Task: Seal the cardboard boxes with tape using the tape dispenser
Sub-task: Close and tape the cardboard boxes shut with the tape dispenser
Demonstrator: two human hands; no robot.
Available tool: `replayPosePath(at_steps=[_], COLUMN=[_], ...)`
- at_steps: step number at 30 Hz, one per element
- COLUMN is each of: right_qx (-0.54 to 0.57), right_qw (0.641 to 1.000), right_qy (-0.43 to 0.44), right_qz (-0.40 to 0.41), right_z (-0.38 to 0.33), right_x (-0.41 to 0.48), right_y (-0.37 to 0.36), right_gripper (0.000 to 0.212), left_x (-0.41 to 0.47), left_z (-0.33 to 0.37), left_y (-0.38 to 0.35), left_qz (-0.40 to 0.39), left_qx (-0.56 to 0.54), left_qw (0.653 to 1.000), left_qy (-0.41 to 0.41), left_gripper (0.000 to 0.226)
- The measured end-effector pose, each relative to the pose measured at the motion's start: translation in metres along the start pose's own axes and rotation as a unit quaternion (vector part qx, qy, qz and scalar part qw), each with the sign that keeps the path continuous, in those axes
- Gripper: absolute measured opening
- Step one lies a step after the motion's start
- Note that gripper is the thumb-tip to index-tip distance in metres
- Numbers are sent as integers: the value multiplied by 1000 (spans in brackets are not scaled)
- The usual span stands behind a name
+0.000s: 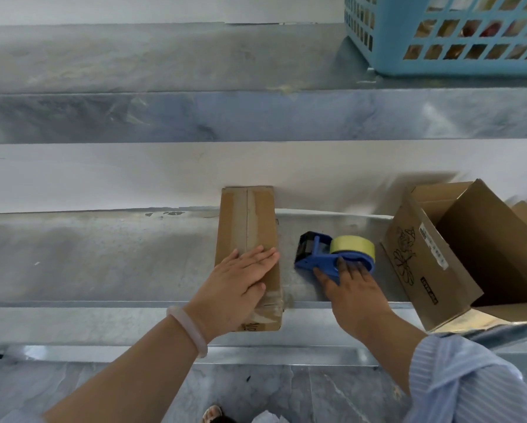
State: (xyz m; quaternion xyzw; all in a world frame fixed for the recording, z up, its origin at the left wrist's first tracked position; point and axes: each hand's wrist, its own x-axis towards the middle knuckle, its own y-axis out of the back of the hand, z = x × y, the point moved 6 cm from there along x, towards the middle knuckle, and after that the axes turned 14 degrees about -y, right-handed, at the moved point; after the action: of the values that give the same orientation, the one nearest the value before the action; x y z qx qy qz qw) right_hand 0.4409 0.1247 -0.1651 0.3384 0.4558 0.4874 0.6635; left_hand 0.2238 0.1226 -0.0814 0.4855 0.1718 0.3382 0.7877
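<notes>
A long narrow cardboard box point(247, 221) lies on the metal shelf point(103, 248), its top seam covered with clear tape. My left hand point(237, 282) rests flat on the near half of the box with straight fingers. To the right, a blue tape dispenser point(320, 254) with a yellowish tape roll point(352, 245) lies on its side on the shelf. My right hand point(353, 288) lies over the dispenser's handle end, fingers on the blue frame.
An open cardboard box point(417, 257) with raised flaps stands at the right end of the shelf. A blue plastic basket point(387, 41) sits on the upper shelf at the top right. A white wall backs the shelf.
</notes>
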Motion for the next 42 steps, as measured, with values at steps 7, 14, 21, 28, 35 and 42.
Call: replayPosePath(at_steps=[7,14,21,28,35,42], right_qx=[456,754,815,807,821,814], right_qw=[886,636,565,571,532,520], right_qy=[-45,-22,-7,-73,-97,-181], right_qz=[70,-162,-125,-130,-183,-183], right_z=[-1,-69,-102,-108,-108,-101], right_x=[-46,-74,-75,-69,-73,-60], right_y=[28,57,61,48,32,24], right_gripper=[47,58,37,46,45,42], left_x=[-38,-68,-61,-65,-75,-69], left_z=[-9,-20,-18,-27,-30,-28], left_y=[33,-7,-23,-27,-41,-40], left_qz=[359,375,315,326,383,369], left_qx=[-133,-313,-328,-345,-506,-583], left_qw=[916,833,856,834,716,685], left_qy=[124,261,247,282,290,234], left_gripper=[48,71,92,62,31,61])
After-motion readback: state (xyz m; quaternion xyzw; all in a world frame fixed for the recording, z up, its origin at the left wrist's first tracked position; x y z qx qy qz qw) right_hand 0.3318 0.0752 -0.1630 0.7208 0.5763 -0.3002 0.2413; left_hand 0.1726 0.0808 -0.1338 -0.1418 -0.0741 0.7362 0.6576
